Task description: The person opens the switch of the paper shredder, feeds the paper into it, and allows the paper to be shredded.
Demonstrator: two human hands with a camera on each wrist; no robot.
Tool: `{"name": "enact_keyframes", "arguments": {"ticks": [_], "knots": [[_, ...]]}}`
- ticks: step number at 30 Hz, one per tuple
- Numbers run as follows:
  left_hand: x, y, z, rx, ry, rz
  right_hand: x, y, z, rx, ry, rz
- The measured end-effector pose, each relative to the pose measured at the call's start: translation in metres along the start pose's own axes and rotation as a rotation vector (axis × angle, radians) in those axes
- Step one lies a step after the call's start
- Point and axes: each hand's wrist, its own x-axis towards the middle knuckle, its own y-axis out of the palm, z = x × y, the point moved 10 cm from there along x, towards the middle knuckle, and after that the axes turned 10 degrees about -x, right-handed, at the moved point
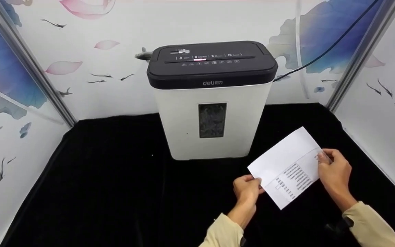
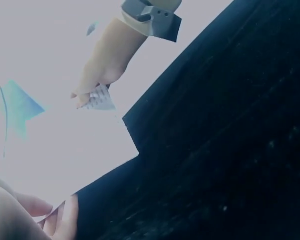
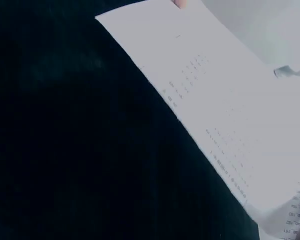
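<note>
A white printed sheet of paper (image 1: 283, 156) is held tilted between both hands, in front and to the right of a paper shredder (image 1: 183, 116). My left hand (image 1: 247, 188) pinches its left edge, thumb on top. The right hand (image 1: 334, 173) grips the opposite edge, where the paper bends, as the left wrist view also shows beside that hand (image 2: 105, 62). Rows of small print cover the sheet's nearer part; its farther part looks blank. In the right wrist view the paper (image 3: 189, 95) hangs over the dark cloth. The shredder has a black lid with a narrow slot and a lit pink indicator.
Black cloth (image 1: 115, 192) covers the table under the shredder. Printed white panels (image 1: 122, 92) with metal posts (image 1: 365, 55) enclose the back and sides. A black cable (image 1: 331, 46) runs from behind the shredder to the upper right.
</note>
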Motion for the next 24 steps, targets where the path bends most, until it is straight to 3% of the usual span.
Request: {"name": "enact_keyframes", "arguments": {"ticks": [14,24], "knots": [[0.009,-0.042,-0.05,0.074,0.141,-0.007,-0.023,-0.004,0.035,0.04,-0.126,0.018],[0.014,-0.078,-0.095,0.208,0.343,-0.043,-0.035,-0.004,0.074,0.053,-0.226,0.024]]}}
